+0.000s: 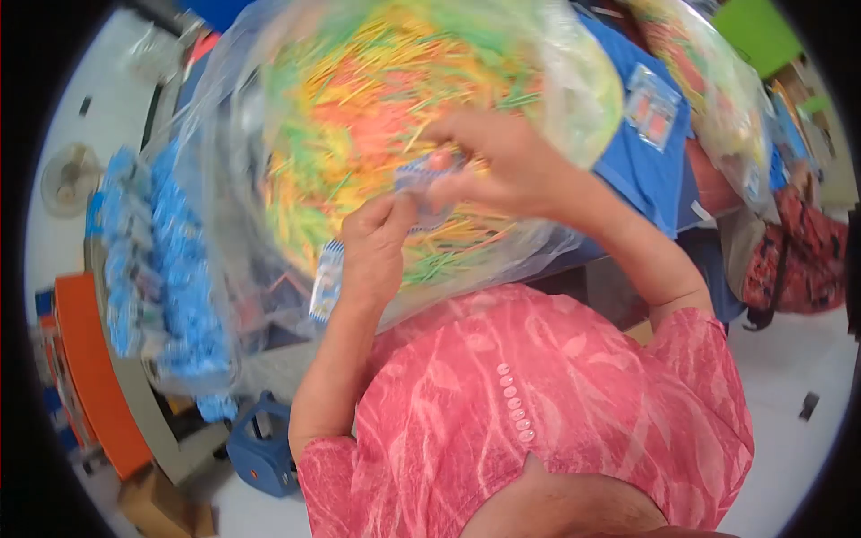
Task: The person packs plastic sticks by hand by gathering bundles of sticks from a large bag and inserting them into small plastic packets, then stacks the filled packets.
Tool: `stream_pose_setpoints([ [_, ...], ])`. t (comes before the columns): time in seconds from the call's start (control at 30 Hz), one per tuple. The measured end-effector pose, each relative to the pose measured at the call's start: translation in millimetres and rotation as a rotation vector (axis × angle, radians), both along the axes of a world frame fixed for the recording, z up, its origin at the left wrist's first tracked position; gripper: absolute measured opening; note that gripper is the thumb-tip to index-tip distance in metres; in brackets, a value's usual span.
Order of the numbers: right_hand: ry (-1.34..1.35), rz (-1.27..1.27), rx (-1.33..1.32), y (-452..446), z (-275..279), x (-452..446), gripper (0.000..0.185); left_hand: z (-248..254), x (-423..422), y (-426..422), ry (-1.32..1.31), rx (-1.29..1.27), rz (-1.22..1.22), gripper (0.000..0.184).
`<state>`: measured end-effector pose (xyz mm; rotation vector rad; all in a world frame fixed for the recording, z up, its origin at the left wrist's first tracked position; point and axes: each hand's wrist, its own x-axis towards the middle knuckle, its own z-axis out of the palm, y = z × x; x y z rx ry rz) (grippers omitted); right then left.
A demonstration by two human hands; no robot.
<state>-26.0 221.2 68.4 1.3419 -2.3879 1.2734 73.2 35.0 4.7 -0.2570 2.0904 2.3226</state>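
My left hand [375, 242] is closed around a strip of small blue-and-white plastic packets. One packet [327, 280] hangs out below that fist, at its left side. Another, clear-fronted packet [417, 175] with a blue striped edge stretches between both hands. My right hand [507, 166] has its thumb and a fingertip at this packet's right side, seemingly pinching it; motion blurs the fingers. Under both hands lies a large heap of thin plastic sticks [359, 99] in yellow, green, orange and pink, inside a big clear plastic bag [220, 193].
Long bunches of blue packets [188, 269] hang at the left. On blue cloth [637, 170] at the right lies a packet [652, 106]. Beyond it stands another clear bag [708, 81] of coloured pieces. A blue stool [262, 448] and a red patterned bag [798, 255] are below.
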Motion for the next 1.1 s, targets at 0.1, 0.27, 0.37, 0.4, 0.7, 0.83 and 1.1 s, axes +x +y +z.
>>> stream_pose_setpoints([
  [0.1,0.092,0.002,-0.093,18.3,-24.0,15.9,0.035,-5.6,-10.2,19.9,-0.095,-0.003,0.022,0.024],
  [0.27,-0.351,-0.140,-0.264,83.3,-11.4,14.5,0.023,9.3,-17.5,59.9,0.001,0.148,-0.059,0.021],
  [0.37,-0.545,-0.405,-0.457,150.2,-7.4,-8.8,0.019,18.5,-14.8,53.9,0.082,0.155,-0.030,0.023],
  [0.4,-0.368,-0.565,-0.417,176.0,-14.8,-25.8,0.022,15.1,-13.8,44.3,0.092,0.103,-0.046,0.023],
  [0.7,0.683,-0.772,0.283,217.7,-39.3,-102.3,0.024,-2.4,-4.2,4.5,0.058,-0.158,-0.045,0.020],
  [0.83,0.456,-0.286,0.123,74.0,-27.4,-96.1,0.014,-1.6,-2.8,8.4,0.049,-0.184,-0.053,0.018],
  [1.1,0.711,-0.112,0.589,-67.8,-35.6,-166.1,0.008,16.4,9.9,-6.0,0.144,-0.203,-0.045,0.016],
])
